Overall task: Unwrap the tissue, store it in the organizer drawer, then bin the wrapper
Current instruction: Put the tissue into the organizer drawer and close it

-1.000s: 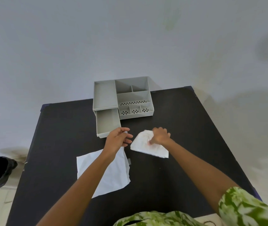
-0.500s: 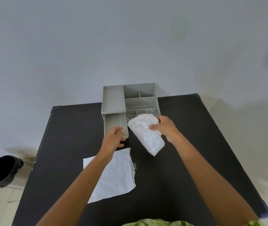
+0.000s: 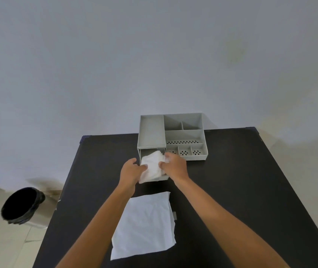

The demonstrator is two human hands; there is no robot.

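A crumpled white tissue bundle [image 3: 152, 167] sits in the pulled-out drawer [image 3: 148, 151] at the lower left of the grey organizer [image 3: 151, 132], its near end overhanging the drawer front. My right hand [image 3: 173, 167] pinches the bundle's right side. My left hand [image 3: 132, 171] grips its left edge beside the drawer's left wall. A flat white sheet [image 3: 146, 225] lies on the black table [image 3: 231, 180] near me, between my forearms.
The organizer stands at the table's far edge against a pale wall, with several open compartments on its right side. A black-lined bin [image 3: 19, 206] stands on the floor to the left of the table.
My right hand lifted the tissue bundle off the table and carried it left and forward onto the open drawer. My left hand closed on its left edge. The view shifted left.
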